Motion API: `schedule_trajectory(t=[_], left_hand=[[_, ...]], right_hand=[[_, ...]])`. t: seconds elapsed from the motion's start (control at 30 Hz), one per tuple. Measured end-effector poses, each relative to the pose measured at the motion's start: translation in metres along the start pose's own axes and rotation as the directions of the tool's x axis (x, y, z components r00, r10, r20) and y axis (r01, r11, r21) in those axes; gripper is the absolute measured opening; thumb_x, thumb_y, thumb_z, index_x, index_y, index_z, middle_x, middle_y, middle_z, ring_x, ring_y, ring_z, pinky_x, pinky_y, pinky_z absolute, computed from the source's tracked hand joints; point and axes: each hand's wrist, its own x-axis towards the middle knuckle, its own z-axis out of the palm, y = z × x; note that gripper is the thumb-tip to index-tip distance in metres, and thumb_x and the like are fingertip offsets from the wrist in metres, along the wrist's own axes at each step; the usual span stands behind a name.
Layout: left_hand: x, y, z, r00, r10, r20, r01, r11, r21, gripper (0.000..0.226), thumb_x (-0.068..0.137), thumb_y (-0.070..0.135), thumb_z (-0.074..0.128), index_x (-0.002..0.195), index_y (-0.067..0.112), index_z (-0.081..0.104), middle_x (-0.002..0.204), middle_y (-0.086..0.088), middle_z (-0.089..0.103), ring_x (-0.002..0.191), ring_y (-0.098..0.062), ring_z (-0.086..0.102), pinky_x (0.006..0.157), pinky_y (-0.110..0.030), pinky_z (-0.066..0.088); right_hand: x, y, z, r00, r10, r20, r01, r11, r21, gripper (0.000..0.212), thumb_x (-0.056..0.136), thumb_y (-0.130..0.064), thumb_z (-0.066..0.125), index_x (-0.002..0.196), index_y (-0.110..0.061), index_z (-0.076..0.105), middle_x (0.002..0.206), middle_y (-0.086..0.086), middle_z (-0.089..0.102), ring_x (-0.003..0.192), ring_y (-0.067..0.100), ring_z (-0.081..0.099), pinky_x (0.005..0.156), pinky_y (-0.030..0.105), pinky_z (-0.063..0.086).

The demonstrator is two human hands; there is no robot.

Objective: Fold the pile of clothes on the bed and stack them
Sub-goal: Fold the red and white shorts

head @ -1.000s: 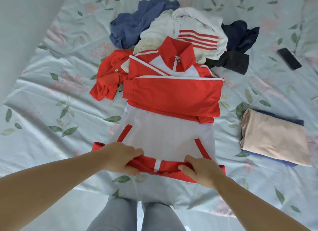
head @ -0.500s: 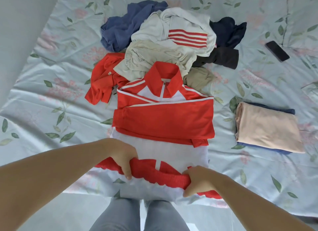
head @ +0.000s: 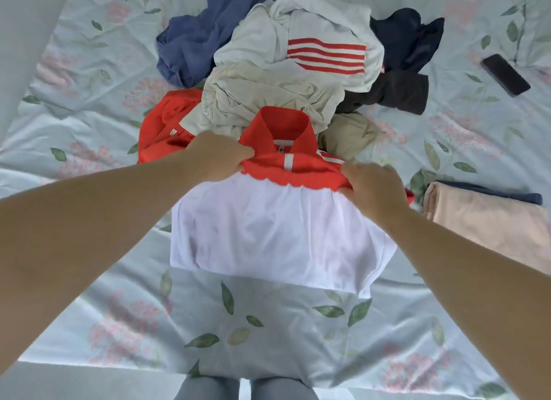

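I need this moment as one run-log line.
step: jacket folded, hem at collar | left hand: grips hem | right hand: grips hem | pile: behind jacket | folded stack: at right

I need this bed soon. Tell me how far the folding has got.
Done: a folded stack of two clothes lies on the right. In hand: the red and white jacket, folded in half, with the left hand and right hand gripping its hem by the collar. Left: a heap of about six crumpled clothes behind it, then stacking.
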Motion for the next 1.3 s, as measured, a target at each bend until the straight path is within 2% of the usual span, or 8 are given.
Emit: schedule_trajectory(t=[0.1,0.23,0.4,0.63,0.73,0.9,1.03,1.3], left_hand=[[0.022,-0.01,0.007,0.946,-0.198,-0.256,0.193,0.98,-0.045,0.02,0.097,0.024,0.044,0.112,0.018,0.056,0.109,-0.007,0.063,0.109,-0.032,0.052,0.095,-0.045,0.032],[0.032,0.004,0.029,0.847,-0.394,-0.356,0.336,0.917,-0.216,0.059,0.091,0.009,0.051,0.144,0.022,0.03,0.152,-0.009,0.027,0.141,-0.035,0.019,0.11,-0.059,0.011],[0.0,0.058,0.113,0.913,-0.078,-0.4,-0.01,0.977,-0.214,0.048,0.073,0.015,0.068,0.119,0.011,0.057,0.123,-0.015,0.058,0.11,-0.035,0.058,0.083,-0.044,0.049],[-0.047,0.093,0.177,0.938,0.155,0.31,-0.088,0.972,-0.22,0.086,0.092,0.04,0.049,0.15,0.022,-0.012,0.158,0.004,-0.014,0.146,-0.021,-0.012,0.118,-0.042,-0.004],[-0.05,0.084,0.188,0.978,0.078,0.192,-0.046,0.985,-0.166,0.087,0.081,0.008,0.064,0.151,0.017,0.014,0.158,-0.01,0.013,0.144,-0.035,0.015,0.114,-0.048,0.018],[-0.039,0.058,0.188,0.994,0.088,0.069,-0.076,0.985,-0.156,0.07,0.044,-0.011,0.081,0.112,0.002,0.068,0.104,-0.024,0.068,0.076,-0.039,0.069,0.051,-0.042,0.056],[-0.037,0.054,0.168,0.965,0.055,0.257,0.031,0.947,-0.32,0.063,0.09,-0.001,0.044,0.146,0.026,0.032,0.143,-0.001,0.045,0.117,-0.03,0.055,0.092,-0.036,0.049],[-0.077,0.082,0.171,0.712,0.257,0.653,-0.019,0.938,-0.347,0.064,0.093,0.002,0.033,0.144,0.04,0.029,0.146,0.002,0.04,0.131,-0.023,0.04,0.105,-0.031,0.036]], right_hand=[[0.034,0.01,0.012,0.952,-0.006,-0.305,-0.042,0.988,-0.151,0.025,0.065,-0.002,0.076,0.086,-0.007,0.061,0.067,0.013,0.062,0.069,0.034,0.059,0.069,0.04,0.045],[0.052,0.001,0.021,0.905,0.106,-0.411,-0.127,0.992,-0.024,0.056,0.074,-0.001,0.036,0.125,-0.015,0.053,0.119,0.012,0.059,0.105,0.037,0.055,0.092,0.051,0.041],[-0.009,-0.029,0.096,0.987,-0.053,-0.15,0.058,0.998,0.033,0.036,0.072,-0.019,0.064,0.108,-0.013,0.067,0.111,0.011,0.066,0.094,0.034,0.064,0.079,0.043,0.051],[-0.077,-0.055,0.147,0.828,-0.057,0.558,0.008,0.996,0.09,0.079,0.079,-0.047,0.067,0.145,-0.024,0.032,0.153,0.003,0.027,0.138,0.03,0.03,0.11,0.042,0.026],[-0.076,-0.057,0.154,0.876,-0.092,0.474,0.095,0.995,0.018,0.084,0.046,-0.015,0.087,0.125,-0.02,0.062,0.129,0.008,0.059,0.107,0.033,0.062,0.083,0.041,0.052],[-0.067,-0.044,0.168,0.958,-0.134,0.255,0.106,0.987,0.119,0.063,0.038,0.013,0.074,0.096,-0.012,0.071,0.096,0.007,0.068,0.067,0.033,0.062,0.053,0.034,0.053],[-0.06,-0.051,0.152,0.917,-0.101,0.385,0.028,0.981,0.192,0.047,0.076,0.007,0.055,0.116,-0.017,0.062,0.114,0.002,0.06,0.093,0.032,0.053,0.078,0.036,0.046],[-0.135,-0.064,0.131,0.668,-0.241,0.704,0.004,0.947,0.321,0.043,0.089,-0.014,0.047,0.13,-0.028,0.047,0.131,-0.006,0.047,0.124,0.021,0.04,0.1,0.028,0.034]])
